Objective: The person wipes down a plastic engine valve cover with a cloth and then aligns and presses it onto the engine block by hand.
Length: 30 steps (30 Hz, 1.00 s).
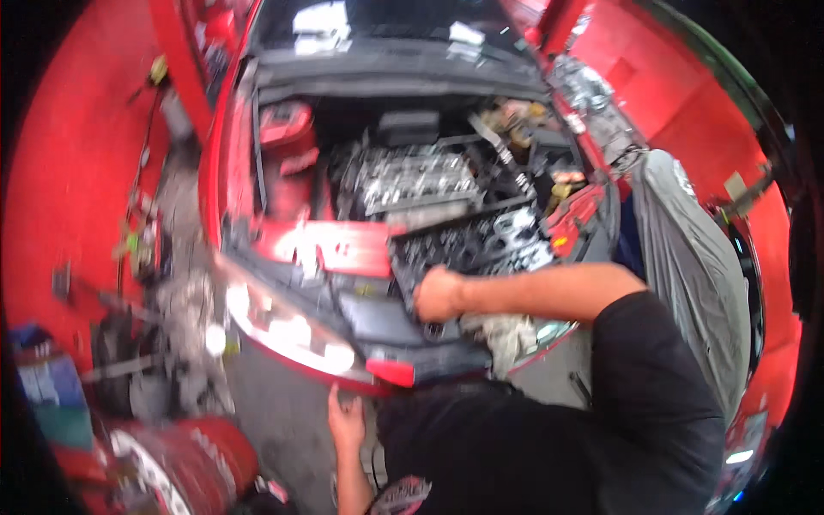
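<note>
Both hands show in the head view, near a red car with its bonnet up. Right hand (438, 294) is curled in a fist at the near left corner of a black socket tray (481, 245), which sits on the car's front edge, just before the engine (412, 180); what it grips I cannot tell. Left hand (347, 422) hangs open and holds nothing, below the car's bumper (292, 339).

Glossy red car body (225, 163); bare-metal engine (412, 178)
</note>
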Available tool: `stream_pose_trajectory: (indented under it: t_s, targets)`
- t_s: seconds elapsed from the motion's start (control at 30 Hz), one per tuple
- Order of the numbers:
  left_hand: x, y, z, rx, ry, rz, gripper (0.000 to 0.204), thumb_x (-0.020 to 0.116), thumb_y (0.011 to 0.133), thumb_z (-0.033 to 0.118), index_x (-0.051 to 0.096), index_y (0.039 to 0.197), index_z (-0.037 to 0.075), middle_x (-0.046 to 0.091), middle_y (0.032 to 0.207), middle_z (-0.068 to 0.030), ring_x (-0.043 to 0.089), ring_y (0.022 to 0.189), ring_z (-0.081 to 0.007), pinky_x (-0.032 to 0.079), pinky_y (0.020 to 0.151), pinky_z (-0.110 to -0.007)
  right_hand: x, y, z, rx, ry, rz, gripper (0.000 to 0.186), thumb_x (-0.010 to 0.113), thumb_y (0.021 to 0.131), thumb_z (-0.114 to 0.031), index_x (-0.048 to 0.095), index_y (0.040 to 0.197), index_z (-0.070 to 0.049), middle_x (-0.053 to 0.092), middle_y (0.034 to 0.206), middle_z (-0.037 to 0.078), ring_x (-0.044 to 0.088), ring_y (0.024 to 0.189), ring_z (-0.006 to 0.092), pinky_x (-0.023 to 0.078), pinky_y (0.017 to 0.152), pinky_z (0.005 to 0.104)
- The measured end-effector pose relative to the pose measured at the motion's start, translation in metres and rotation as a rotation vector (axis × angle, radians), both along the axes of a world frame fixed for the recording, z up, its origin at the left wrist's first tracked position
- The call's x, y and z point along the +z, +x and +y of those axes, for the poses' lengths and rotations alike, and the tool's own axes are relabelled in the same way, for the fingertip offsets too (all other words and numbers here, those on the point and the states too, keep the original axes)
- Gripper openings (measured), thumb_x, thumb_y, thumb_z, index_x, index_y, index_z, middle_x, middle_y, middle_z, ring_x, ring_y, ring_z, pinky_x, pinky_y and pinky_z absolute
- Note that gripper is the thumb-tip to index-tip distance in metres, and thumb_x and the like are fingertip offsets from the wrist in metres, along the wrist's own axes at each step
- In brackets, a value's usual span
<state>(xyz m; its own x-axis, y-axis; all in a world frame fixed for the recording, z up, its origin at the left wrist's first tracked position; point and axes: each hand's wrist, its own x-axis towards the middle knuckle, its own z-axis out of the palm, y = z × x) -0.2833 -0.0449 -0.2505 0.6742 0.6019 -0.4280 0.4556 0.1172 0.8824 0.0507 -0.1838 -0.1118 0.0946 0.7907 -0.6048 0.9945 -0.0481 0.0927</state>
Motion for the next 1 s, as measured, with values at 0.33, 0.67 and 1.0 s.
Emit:
stream_pose_trajectory:
  t_s: [0.33, 0.67, 1.0]
  targets:
    - [-0.013, -0.015, -0.014, 0.015, 0.015, 0.171, 0.062, 0.063, 0.092, 0.004, 0.038, 0.148, 0.004, 0.063, 0.073, -0.0066, 0.059, 0.06, -0.0122, 0.049, 0.055, -0.029, 0.013, 0.035, 0.001, 0.426, 0.188, 0.082, 0.013, 0.057, 0.086, -0.02, 0.068, 0.087, -0.013, 0.056, 0.106, 0.005, 0.065, 0.092, 0.0261, 0.058, 0.067, 0.0404]
    - [-0.012, -0.027, -0.026, 0.042, 0.046, 0.269, 0.06, 0.063, 0.092, 0.005, 0.04, 0.147, 0.001, 0.066, 0.073, -0.0076, 0.061, 0.06, -0.0127, 0.05, 0.056, -0.029, 0.044, 0.052, -0.041, 0.26, 0.697, 0.236, 0.014, 0.069, 0.081, -0.017, 0.06, 0.081, -0.006, 0.06, 0.095, 0.006, 0.063, 0.08, 0.0265, 0.055, 0.067, 0.0396]
    - [0.098, 0.096, -0.056, -0.343, 0.026, 0.002, 0.062, 0.063, 0.094, 0.008, 0.034, 0.148, -0.002, 0.066, 0.072, -0.0091, 0.061, 0.059, -0.0134, 0.05, 0.055, -0.028, -0.023, -0.088, -0.139, -1.157, 1.188, 0.68, 0.022, 0.073, 0.092, -0.021, 0.065, 0.081, -0.003, 0.057, 0.064, 0.001, 0.051, 0.058, 0.0069, 0.042, 0.052, 0.0258]
